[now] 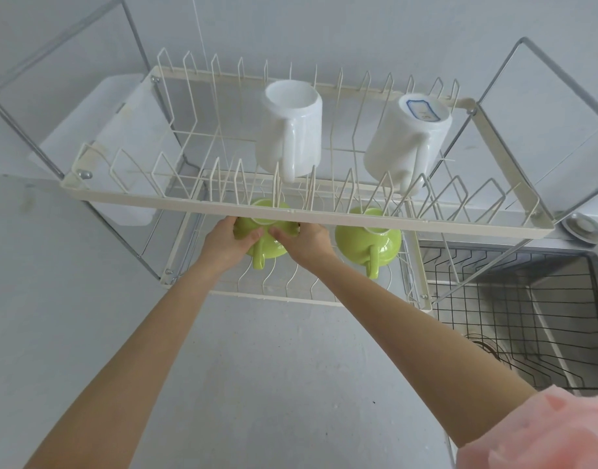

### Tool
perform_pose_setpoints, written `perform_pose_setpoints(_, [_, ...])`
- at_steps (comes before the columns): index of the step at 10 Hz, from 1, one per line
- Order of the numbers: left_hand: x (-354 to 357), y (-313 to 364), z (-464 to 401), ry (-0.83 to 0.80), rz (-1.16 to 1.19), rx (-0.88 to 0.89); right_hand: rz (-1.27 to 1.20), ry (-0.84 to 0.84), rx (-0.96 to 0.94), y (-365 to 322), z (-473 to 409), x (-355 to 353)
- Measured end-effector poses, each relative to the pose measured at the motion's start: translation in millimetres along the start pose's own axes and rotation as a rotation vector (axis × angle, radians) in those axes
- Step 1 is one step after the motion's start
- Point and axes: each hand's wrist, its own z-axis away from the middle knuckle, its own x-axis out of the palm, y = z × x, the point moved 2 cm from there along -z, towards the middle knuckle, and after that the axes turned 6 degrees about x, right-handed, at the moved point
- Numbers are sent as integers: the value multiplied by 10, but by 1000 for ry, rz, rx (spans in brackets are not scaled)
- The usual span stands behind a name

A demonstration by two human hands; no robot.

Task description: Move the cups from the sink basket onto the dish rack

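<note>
A two-tier cream wire dish rack (324, 220) stands on the counter. Two white mugs sit upside down on its upper tier, one in the middle (292, 130) and one to the right (405, 143). On the lower tier a green cup (268, 250) rests upside down with its handle toward me. My left hand (226, 243) and my right hand (306, 242) both grip it from either side. A second green cup (367, 243) sits upside down to its right. The dark wire sink basket (514, 299) lies in the sink at right, with no cups visible in it.
The upper tier's front bar crosses just above my hands and hides part of the held cup. A white plastic container (128, 140) hangs at the rack's left end. A sink stopper (583, 226) lies behind the steel sink (561, 350). Grey counter extends in front.
</note>
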Motion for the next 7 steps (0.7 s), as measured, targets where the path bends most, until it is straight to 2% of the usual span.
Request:
perform_pose_setpoints(2, [19, 20, 28, 56, -13, 22, 67, -3, -50, 47, 4, 14])
perform_pose_setpoints(4, [53, 132, 269, 91, -152, 156, 311, -65, -127, 139, 215, -65])
perform_pose_setpoints(5, [93, 85, 439, 78, -259, 253, 444, -89, -173, 274, 419, -141])
perform_pose_setpoints(7, [163, 191, 720, 13, -448, 268, 581, -57, -229, 466, 859, -419])
